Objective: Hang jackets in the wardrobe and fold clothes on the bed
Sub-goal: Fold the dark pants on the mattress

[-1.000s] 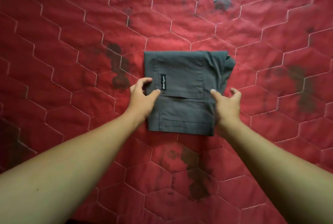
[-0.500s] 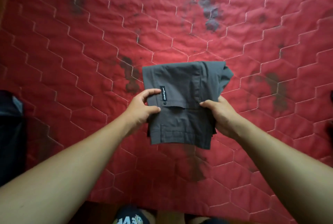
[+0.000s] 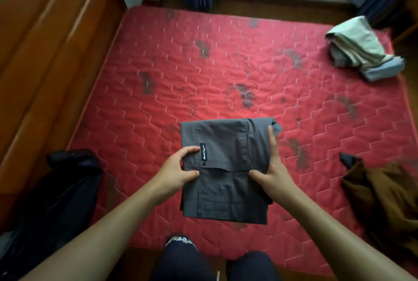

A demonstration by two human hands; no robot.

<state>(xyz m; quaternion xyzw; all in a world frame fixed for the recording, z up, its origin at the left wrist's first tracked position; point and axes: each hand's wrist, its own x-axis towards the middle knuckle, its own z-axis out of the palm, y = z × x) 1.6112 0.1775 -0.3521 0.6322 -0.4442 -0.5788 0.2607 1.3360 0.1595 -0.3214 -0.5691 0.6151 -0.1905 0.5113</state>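
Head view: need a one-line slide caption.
Held over the red mattress, a folded grey garment in left hand and right hand; folded pile far right, brown garment near right.

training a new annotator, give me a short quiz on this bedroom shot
1. True or false: the folded grey garment lies on the red mattress with no hand touching it.
2. What lies unfolded near the mattress's right edge? A) brown garment B) white pillow C) yellow towel
3. Fill in: the pile of folded clothes sits at the mattress's far ___ corner.
Key: 1 false, the left hand and right hand both hold it; 2 A; 3 right.
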